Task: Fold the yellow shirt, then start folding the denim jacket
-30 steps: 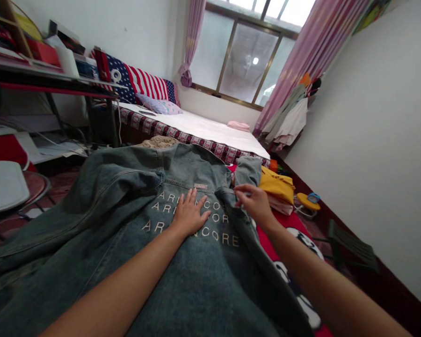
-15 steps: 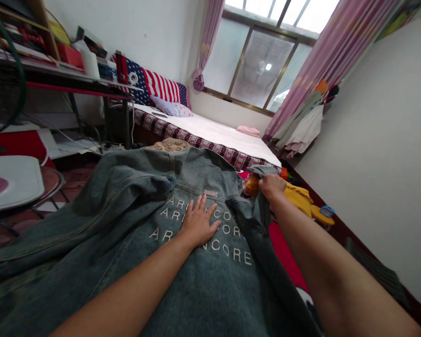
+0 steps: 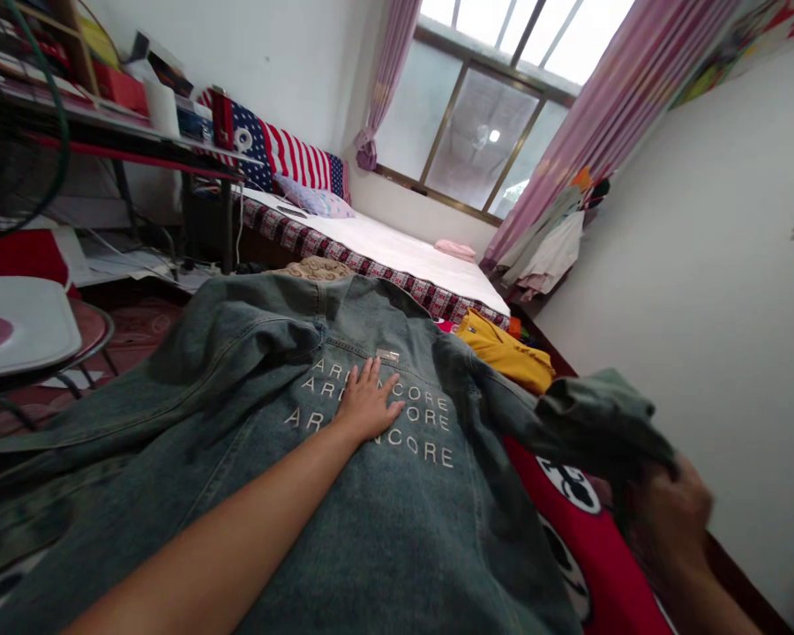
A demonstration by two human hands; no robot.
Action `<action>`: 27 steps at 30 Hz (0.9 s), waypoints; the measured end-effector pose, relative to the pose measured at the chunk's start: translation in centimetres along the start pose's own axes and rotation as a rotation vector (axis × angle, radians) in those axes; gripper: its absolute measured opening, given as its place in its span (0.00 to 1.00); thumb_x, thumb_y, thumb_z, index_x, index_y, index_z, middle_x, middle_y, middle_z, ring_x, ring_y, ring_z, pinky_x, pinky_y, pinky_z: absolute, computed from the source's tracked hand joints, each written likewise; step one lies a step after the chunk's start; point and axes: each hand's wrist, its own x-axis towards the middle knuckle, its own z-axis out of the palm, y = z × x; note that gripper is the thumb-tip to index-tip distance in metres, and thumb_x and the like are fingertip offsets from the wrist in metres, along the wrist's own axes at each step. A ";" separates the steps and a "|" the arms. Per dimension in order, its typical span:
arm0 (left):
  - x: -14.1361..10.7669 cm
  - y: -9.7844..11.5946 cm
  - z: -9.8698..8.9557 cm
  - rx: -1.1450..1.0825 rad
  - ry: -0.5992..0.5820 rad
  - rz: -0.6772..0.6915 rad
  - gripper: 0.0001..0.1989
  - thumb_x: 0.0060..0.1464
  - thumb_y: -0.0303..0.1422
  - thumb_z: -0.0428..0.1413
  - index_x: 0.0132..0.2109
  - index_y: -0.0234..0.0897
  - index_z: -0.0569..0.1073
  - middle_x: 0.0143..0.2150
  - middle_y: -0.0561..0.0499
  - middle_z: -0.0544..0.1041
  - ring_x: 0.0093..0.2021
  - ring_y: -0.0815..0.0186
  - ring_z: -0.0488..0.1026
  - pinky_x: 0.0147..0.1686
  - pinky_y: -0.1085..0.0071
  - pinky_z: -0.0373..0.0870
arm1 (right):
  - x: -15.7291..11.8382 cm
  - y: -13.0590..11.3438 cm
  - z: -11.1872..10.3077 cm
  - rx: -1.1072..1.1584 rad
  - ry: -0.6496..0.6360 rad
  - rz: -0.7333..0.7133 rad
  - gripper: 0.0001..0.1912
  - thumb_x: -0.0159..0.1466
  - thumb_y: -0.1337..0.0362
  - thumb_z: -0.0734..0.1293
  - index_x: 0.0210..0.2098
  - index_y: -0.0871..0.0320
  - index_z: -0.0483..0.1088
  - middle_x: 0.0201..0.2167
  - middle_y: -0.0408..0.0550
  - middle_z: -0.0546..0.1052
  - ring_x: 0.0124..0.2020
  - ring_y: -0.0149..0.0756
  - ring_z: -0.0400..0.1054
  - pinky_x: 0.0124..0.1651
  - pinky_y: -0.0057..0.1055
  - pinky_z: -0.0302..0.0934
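A denim jacket lies spread out with its back side up, white lettering across the upper back. My left hand rests flat on that lettering, fingers spread, just below a small label. At the right, my right hand is closed round the end of the jacket's right-side sleeve, which is lifted and stretched outward; this hand is blurred. The other sleeve reaches to the left edge of the view.
Beneath the jacket at the right is a red cloth with printed figures. Beyond it lies yellow clothing. A white-topped bed stands at the back, a cluttered desk and white stool at the left.
My right hand has moved right and toward me, pulling the sleeve out from beside the jacket's shoulder. The yellow clothing shows more fully. My left hand stays on the lettering.
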 end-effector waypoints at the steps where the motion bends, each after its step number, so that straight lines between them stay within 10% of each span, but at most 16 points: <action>1: 0.0 0.0 0.0 0.002 0.000 0.000 0.32 0.59 0.53 0.45 0.66 0.47 0.61 0.72 0.44 0.49 0.71 0.50 0.43 0.66 0.50 0.38 | -1.5 0.6 0.3 -0.013 -0.054 0.025 0.26 0.63 0.56 0.52 0.54 0.53 0.71 0.39 0.68 0.77 0.38 0.55 0.75 0.33 0.47 0.65; 6: 0.0 0.0 0.0 0.012 0.001 -0.008 0.31 0.59 0.52 0.46 0.66 0.47 0.61 0.72 0.44 0.49 0.71 0.49 0.43 0.66 0.50 0.39 | -3.0 -1.2 -1.4 -0.234 -0.557 -0.112 0.12 0.48 0.66 0.66 0.31 0.47 0.77 0.35 0.58 0.80 0.36 0.50 0.76 0.34 0.40 0.62; 11: 0.0 -0.1 0.0 0.025 0.004 0.003 0.31 0.59 0.53 0.45 0.66 0.48 0.61 0.72 0.44 0.49 0.71 0.50 0.43 0.66 0.50 0.39 | 1.3 -11.0 -4.3 -0.169 -0.296 -0.180 0.15 0.58 0.56 0.65 0.45 0.44 0.74 0.44 0.48 0.79 0.41 0.48 0.74 0.38 0.38 0.62; 16: -0.1 -0.1 -0.2 0.033 -0.006 0.007 0.31 0.59 0.53 0.45 0.66 0.48 0.61 0.72 0.43 0.49 0.71 0.51 0.44 0.66 0.50 0.40 | 5.8 -17.8 1.5 0.122 -0.118 -0.211 0.29 0.62 0.53 0.64 0.60 0.56 0.62 0.56 0.56 0.71 0.54 0.49 0.67 0.49 0.39 0.63; 20: -0.1 -0.1 -0.3 0.030 -0.019 0.000 0.31 0.59 0.53 0.46 0.66 0.49 0.60 0.72 0.47 0.49 0.72 0.52 0.42 0.67 0.51 0.40 | 7.5 -17.8 7.1 0.185 -0.178 -0.193 0.37 0.60 0.61 0.66 0.67 0.57 0.53 0.59 0.57 0.66 0.55 0.48 0.66 0.51 0.38 0.63; 27: 0.0 -0.1 -0.3 0.014 -0.038 -0.006 0.32 0.59 0.54 0.45 0.67 0.49 0.60 0.73 0.47 0.47 0.72 0.51 0.41 0.67 0.50 0.38 | 7.4 -16.5 10.8 -0.037 -0.214 -0.299 0.26 0.63 0.74 0.54 0.53 0.49 0.73 0.58 0.50 0.68 0.53 0.46 0.64 0.47 0.37 0.64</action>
